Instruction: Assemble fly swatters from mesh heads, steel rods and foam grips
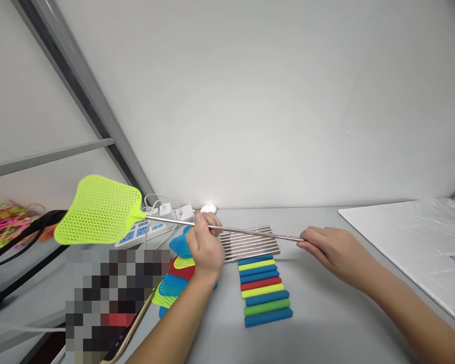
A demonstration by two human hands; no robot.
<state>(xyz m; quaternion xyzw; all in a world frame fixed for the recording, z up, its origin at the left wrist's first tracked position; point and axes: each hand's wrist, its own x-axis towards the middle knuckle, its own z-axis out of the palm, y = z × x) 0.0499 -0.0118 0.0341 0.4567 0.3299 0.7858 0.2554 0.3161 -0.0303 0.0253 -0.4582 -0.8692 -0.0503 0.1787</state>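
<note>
The fly swatter (170,220) has a bright yellow-green plastic head (98,210), broad and flat, pierced all over with small holes, its outer edge curved. A tapering neck (137,216) of the same colour joins it to a slim, shiny telescopic metal rod (250,232), drawn out in stepped sections that thicken away from the head. The swatter is held up sideways: its head well to the left of the row of metal tubes (252,247), the rod sloping gently down across them, its hidden end to their right.
</note>
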